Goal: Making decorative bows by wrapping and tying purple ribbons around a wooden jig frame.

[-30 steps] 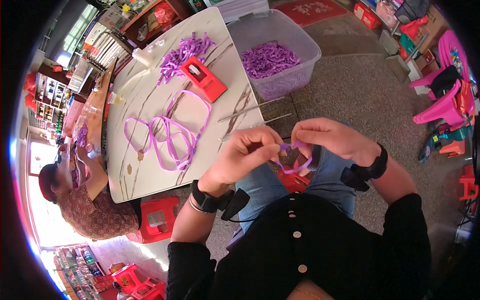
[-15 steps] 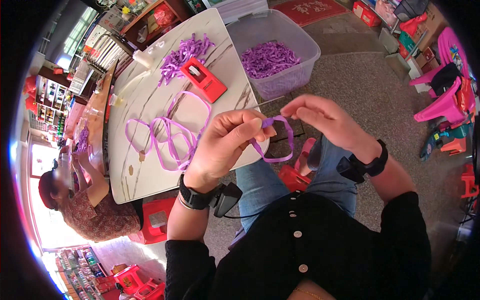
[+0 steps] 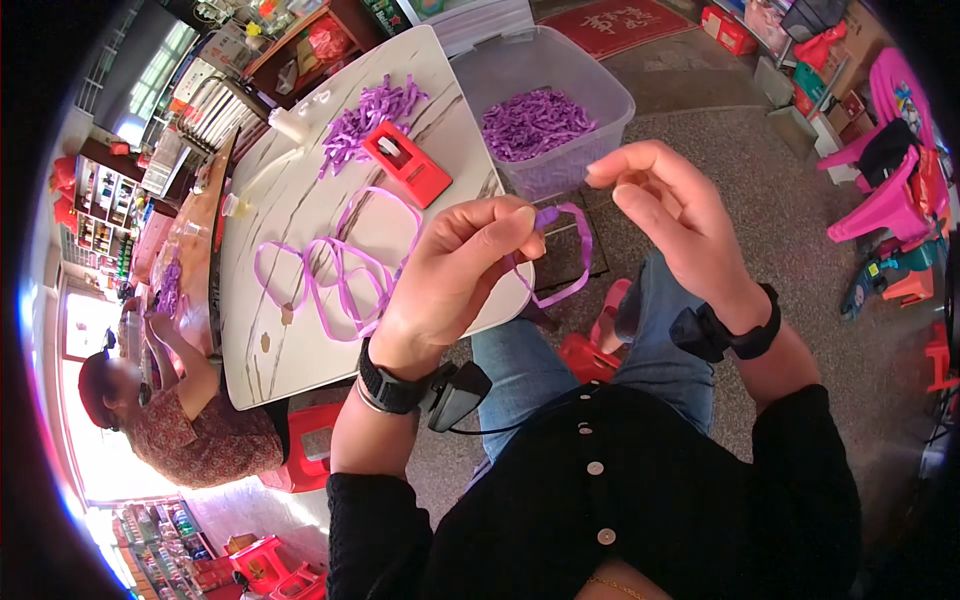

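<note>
Between the thumb and forefinger of my left hand [image 3: 465,255] is a purple ribbon [image 3: 577,285], pinched near a small folded bunch. A loop of it hangs out to the right of the fingertips. My right hand [image 3: 680,220] is held up to the right of the loop, apart from it, with thumb and fingers spread and nothing visible in them. More lengths of purple ribbon [image 3: 343,285] lie in loose loops on the marble-patterned table [image 3: 300,372], partly hidden behind my left hand.
On the table are a red tape dispenser [image 3: 425,182], a heap of purple ribbon pieces [image 3: 365,118] and a white bottle [image 3: 288,122]. A clear plastic bin [image 3: 618,112] of purple pieces stands beyond. At left another person [image 3: 205,430] sits working at a wooden table.
My right hand has lifted slightly and moved away from the ribbon loop, its thumb and fingers opening wider. My left hand keeps its pinch, almost in place.
</note>
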